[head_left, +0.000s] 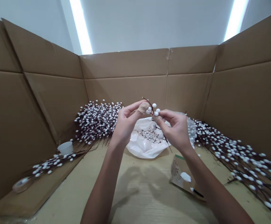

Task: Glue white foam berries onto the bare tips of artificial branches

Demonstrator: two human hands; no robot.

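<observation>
Raised over the table's middle, my left hand [129, 119] and my right hand [175, 127] both pinch one thin dark stem with white berries [152, 107]. The stem's tip points up and left, and its lower end hangs beneath my right hand. Several round white berries cluster between the fingertips. Tan tape wraps my left thumb and also shows at my right thumb tip. Behind and below the hands lies an open white plastic bag [147, 152] holding many loose white berries [149, 136]. My right hand partly hides the bag's right side.
Bundles of berry stems lie at back left [98, 121] and along the right [238, 152]. A white cup [65, 148], a smaller berry sprig [53, 163] and a tape roll [22, 184] sit left. A cardboard piece with white paste [185, 177] lies under my right forearm. Cardboard walls [126, 65] surround the table.
</observation>
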